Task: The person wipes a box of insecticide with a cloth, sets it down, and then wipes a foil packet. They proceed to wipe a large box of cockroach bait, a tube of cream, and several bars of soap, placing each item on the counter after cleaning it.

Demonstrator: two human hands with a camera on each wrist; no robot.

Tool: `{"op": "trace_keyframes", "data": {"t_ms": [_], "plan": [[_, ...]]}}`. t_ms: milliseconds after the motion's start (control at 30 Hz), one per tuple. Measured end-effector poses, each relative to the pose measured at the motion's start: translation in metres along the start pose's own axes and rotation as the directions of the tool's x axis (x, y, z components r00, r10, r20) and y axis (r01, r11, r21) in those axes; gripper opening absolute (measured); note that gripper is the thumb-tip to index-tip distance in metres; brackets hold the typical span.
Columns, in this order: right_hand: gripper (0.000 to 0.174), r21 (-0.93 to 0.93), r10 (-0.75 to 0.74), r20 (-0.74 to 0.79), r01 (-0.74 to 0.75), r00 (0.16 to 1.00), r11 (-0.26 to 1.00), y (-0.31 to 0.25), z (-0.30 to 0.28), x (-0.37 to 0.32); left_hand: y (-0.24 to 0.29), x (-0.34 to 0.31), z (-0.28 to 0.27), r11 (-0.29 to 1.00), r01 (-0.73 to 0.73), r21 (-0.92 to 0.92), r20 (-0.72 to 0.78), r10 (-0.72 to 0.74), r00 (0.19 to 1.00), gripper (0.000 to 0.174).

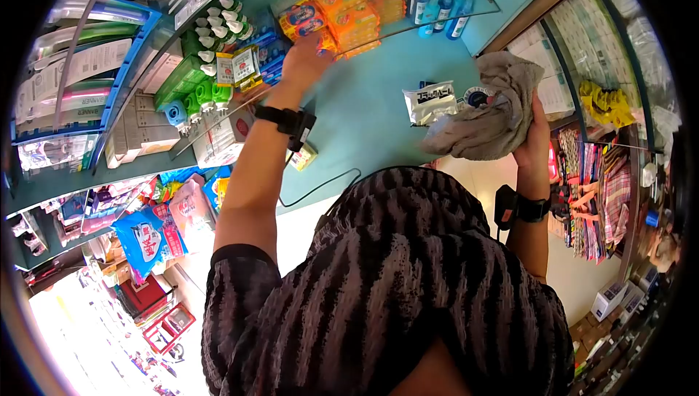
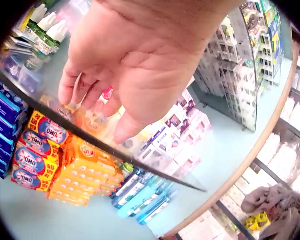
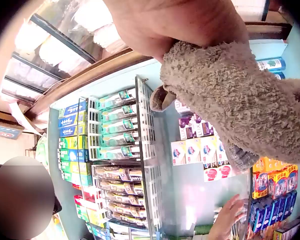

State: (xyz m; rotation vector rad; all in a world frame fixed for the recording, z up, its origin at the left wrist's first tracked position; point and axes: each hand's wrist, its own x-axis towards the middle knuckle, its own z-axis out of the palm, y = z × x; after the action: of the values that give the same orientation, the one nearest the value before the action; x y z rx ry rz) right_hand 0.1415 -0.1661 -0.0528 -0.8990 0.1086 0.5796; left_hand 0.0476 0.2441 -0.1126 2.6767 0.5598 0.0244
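My left hand (image 1: 304, 64) reaches out over the glass shelf (image 2: 97, 145), fingers loosely extended beside yellow-and-red OMO packs (image 1: 300, 18) and stacked orange packs (image 1: 349, 23). Seen from the left wrist, the left palm (image 2: 140, 70) faces the camera and the fingertips hang above the shelf edge; nothing is held in it. A grey-brown towel (image 1: 484, 119) droops in folds from my right hand (image 1: 537, 130), which grips it at one side. The towel (image 3: 230, 95) fills much of the right wrist view and covers most of that hand's fingers.
A silver packet (image 1: 431, 104) lies on the blue-green surface beside the towel. Blue bottles (image 1: 459, 17) stand near the far corner, and green bottles with white pump tops (image 1: 231, 21) line the left. A black cable (image 1: 320, 185) crosses near my body. A person (image 3: 22, 200) appears at lower left.
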Motion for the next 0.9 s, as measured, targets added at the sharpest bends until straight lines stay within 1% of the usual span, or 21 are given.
{"op": "trace_keyframes", "data": {"t_ms": [33, 100, 133, 233, 333, 400, 433, 467, 533, 600, 633, 667, 700, 733, 833, 867, 900], "plan": [[0.044, 0.009, 0.012, 0.043, -0.012, 0.999, 1.000, -0.006, -0.002, 0.004, -0.002, 0.010, -0.008, 0.999, 0.015, -0.040, 0.033, -0.013, 0.999, 0.068], [0.044, 0.024, 0.037, 0.123, -0.041, 0.992, 0.999, -0.020, -0.009, 0.013, -0.010, 0.034, -0.020, 0.988, 0.008, -0.155, -0.059, -0.017, 0.998, 0.070], [0.043, 0.047, 0.017, 0.098, -0.022, 0.995, 0.999, -0.026, -0.006, 0.015, -0.013, 0.047, -0.025, 0.977, 0.001, -0.212, -0.103, -0.023, 0.994, 0.072], [0.043, 0.045, 0.006, 0.025, -0.007, 1.000, 0.999, -0.037, -0.017, 0.025, -0.016, 0.087, -0.038, 0.988, 0.025, -0.152, -0.263, -0.065, 0.963, 0.071], [0.043, 0.068, 0.010, -0.017, -0.008, 1.000, 0.998, -0.044, -0.031, 0.029, -0.011, 0.122, -0.046, 0.884, 0.050, -0.466, -0.341, -0.231, 0.911, 0.073], [0.042, 0.068, 0.003, -0.033, -0.001, 0.999, 0.998, -0.049, -0.043, 0.026, -0.053, 0.162, -0.056, 0.927, 0.103, -0.362, -0.129, -0.160, 0.979, 0.076], [0.042, 0.070, -0.003, -0.039, 0.006, 0.999, 0.998, -0.051, -0.047, 0.023, -0.052, 0.173, -0.063, 0.925, 0.133, -0.356, -0.111, -0.183, 0.977, 0.070], [0.042, 0.065, -0.009, -0.060, 0.013, 0.998, 0.998, -0.053, -0.051, 0.020, -0.047, 0.182, -0.062, 0.883, 0.147, -0.445, -0.163, -0.241, 0.957, 0.065], [0.042, 0.053, -0.026, -0.103, 0.032, 0.994, 0.998, -0.057, -0.057, 0.011, -0.044, 0.193, -0.067, 0.795, 0.166, -0.584, -0.182, -0.327, 0.927, 0.054], [0.043, 0.046, -0.035, -0.153, 0.042, 0.988, 0.998, -0.061, -0.065, 0.003, -0.088, 0.229, -0.057, 0.726, 0.117, -0.678, -0.167, -0.306, 0.937, 0.044], [0.043, 0.039, -0.043, -0.170, 0.050, 0.984, 0.998, -0.062, -0.068, -0.001, -0.106, 0.244, -0.050, 0.636, 0.118, -0.763, -0.132, -0.332, 0.934, 0.042], [0.044, 0.030, -0.051, -0.187, 0.058, 0.981, 0.998, -0.064, -0.070, -0.006, -0.105, 0.249, -0.049, 0.536, 0.119, -0.836, -0.095, -0.355, 0.930, 0.040], [0.044, 0.020, -0.059, -0.203, 0.064, 0.977, 0.998, -0.065, -0.071, -0.008, -0.102, 0.252, -0.043, 0.629, 0.039, -0.776, -0.217, -0.324, 0.921, 0.041], [0.044, 0.026, -0.070, -0.242, 0.078, 0.968, 0.997, -0.067, -0.074, -0.008, -0.083, 0.244, -0.037, 0.712, -0.037, -0.701, -0.333, -0.281, 0.900, 0.041], [0.044, -0.001, -0.088, -0.132, 0.088, 0.987, 0.996, -0.066, -0.085, -0.008, -0.072, 0.239, -0.031, 0.869, -0.082, -0.489, -0.500, -0.202, 0.842, 0.051], [0.044, -0.024, -0.092, -0.125, 0.090, 0.988, 0.996, -0.065, -0.087, -0.006, -0.070, 0.235, -0.033, 0.865, -0.061, -0.498, -0.492, -0.224, 0.841, 0.053], [0.044, -0.048, -0.095, -0.116, 0.090, 0.989, 0.995, -0.064, -0.089, -0.003, -0.071, 0.235, -0.034, 0.875, -0.083, -0.476, -0.514, -0.200, 0.834, 0.053]]}}
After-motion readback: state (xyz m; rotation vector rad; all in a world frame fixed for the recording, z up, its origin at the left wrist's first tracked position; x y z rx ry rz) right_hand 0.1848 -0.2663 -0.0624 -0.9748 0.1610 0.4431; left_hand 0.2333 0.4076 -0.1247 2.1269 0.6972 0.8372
